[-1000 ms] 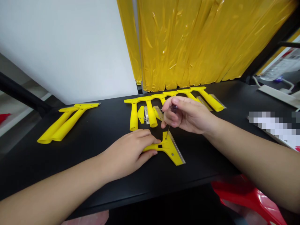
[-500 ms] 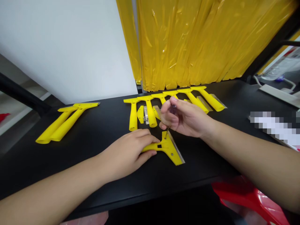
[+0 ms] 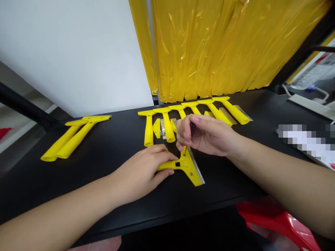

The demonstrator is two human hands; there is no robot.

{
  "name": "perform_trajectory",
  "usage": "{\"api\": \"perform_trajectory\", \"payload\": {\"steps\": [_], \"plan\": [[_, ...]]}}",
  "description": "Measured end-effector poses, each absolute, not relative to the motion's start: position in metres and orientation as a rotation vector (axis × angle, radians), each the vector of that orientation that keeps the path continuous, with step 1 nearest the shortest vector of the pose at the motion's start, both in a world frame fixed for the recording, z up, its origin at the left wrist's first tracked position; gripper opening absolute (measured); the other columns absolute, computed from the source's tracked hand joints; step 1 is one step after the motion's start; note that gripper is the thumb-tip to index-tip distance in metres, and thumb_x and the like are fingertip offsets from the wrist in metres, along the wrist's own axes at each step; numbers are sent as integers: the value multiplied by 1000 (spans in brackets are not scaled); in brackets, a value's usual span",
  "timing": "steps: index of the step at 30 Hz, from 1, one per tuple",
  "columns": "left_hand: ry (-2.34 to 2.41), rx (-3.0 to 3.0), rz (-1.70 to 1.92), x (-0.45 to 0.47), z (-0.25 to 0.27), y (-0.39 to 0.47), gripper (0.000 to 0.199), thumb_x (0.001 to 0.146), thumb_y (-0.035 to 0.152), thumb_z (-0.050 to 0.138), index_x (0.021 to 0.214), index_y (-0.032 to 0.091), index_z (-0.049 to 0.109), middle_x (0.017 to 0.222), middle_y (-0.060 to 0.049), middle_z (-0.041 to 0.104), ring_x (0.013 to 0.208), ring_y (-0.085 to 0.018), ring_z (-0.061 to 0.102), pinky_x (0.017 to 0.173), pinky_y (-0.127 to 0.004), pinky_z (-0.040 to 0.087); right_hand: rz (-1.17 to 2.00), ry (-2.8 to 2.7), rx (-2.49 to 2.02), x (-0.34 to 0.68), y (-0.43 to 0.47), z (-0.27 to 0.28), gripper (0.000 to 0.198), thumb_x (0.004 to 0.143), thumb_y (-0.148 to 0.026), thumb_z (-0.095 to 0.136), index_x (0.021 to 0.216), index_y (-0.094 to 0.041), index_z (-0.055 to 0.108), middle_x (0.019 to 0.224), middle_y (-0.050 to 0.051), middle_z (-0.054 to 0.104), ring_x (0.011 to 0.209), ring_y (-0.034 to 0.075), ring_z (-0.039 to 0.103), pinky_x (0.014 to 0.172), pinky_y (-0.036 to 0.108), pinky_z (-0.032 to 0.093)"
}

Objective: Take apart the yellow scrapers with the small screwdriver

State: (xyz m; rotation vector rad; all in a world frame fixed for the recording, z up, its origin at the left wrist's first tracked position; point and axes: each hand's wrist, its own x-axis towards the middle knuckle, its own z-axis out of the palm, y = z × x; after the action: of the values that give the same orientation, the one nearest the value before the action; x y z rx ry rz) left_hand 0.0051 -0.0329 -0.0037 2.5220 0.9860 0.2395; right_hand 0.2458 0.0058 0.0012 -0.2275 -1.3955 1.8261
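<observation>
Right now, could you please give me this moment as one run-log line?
left hand: grips yellow scraper by handle | right hand: holds screwdriver, tip at far screw | yellow handles: in a row beyond hands

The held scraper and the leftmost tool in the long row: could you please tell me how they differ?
The held scraper shows a metal blade; the leftmost tool shows none. The held scraper's head points right, the leftmost tool's points toward the back. Both are yellow.
</observation>
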Motion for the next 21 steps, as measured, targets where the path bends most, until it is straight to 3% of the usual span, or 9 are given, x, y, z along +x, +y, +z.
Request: {"api": "perform_trajectory", "payload": {"steps": [4, 8, 11, 16, 21], "plan": [[987, 2500, 253, 5, -4, -33, 27, 104, 30, 68, 130, 26, 74, 123, -7, 72, 115, -25, 71, 104, -42, 58, 1867, -1359, -248, 246, 0, 3, 33, 107, -54, 59, 98, -23, 65, 60, -9, 37, 55, 12, 36, 70, 30, 52], [999, 2479, 263, 5, -4, -34, 26, 103, 29, 69, 129, 25, 74, 122, -7, 73, 113, -25, 72, 102, -42, 59, 1828, -1329, -306, 246, -4, 7, 35, 102, -54, 70, 92, -26, 52, 71, -7, 48, 60, 11, 40, 72, 30, 51], [1008, 2468, 282, 5, -2, -35, 25, 102, 27, 71, 126, 24, 74, 122, -7, 74, 113, -25, 72, 103, -43, 58, 1808, -1376, -256, 245, -2, 7, 40, 101, -55, 71, 85, -23, 53, 81, -3, 55, 65, 12, 47, 72, 32, 53], [1037, 2435, 299, 5, 0, -35, 22, 99, 25, 74, 121, 24, 74, 117, -5, 76, 110, -25, 73, 101, -43, 58, 1798, -1423, -256, 244, -2, 8, 52, 106, -64, 58, 76, -22, 54, 64, -6, 42, 55, 11, 38, 66, 32, 51], [1034, 2392, 316, 6, 1, -37, 19, 98, 26, 74, 117, 25, 74, 114, -5, 78, 107, -25, 73, 96, -40, 58, 1787, -1320, -359, 247, -10, 16, 42, 105, -68, 56, 94, -27, 56, 61, -8, 39, 53, 12, 34, 62, 30, 45]]}}
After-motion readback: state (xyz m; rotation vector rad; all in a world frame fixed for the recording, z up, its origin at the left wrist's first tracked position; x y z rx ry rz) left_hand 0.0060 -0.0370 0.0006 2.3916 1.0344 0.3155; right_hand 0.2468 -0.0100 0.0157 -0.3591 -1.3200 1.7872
